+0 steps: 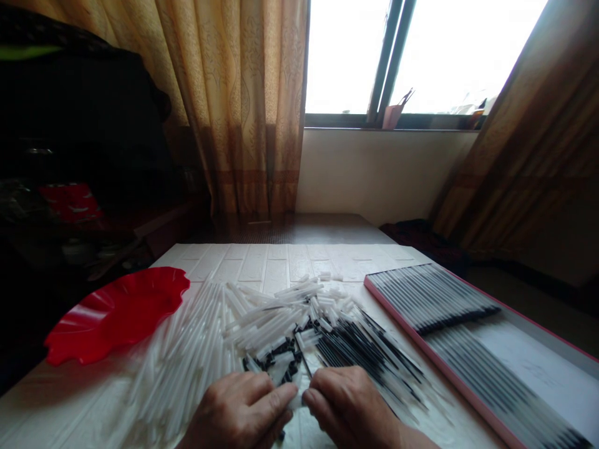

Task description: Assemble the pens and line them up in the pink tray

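Note:
My left hand (246, 405) and my right hand (349, 399) almost meet at the near middle of the table, fingers pinched. A small translucent plastic piece (296, 398) shows between their fingertips, mostly hidden. A thin black rod (303, 357) runs up from beside my right fingers; I cannot tell whether it is held. Just beyond the hands lie small black plugs (291, 369). Long translucent tubes (187, 355) spread to the left, and shorter clear tubes (322, 302) are heaped behind. Slim black-and-clear rods (360, 346) fan out beyond my right hand.
A red scalloped dish (116, 315) stands at the left edge of the white brick-patterned tabletop (224, 262). On the right, a pink-edged tray (374, 288) holds rows of black-ended sticks (449, 296). Behind are curtains (243, 106), a window and a pink cup (392, 116) on the sill.

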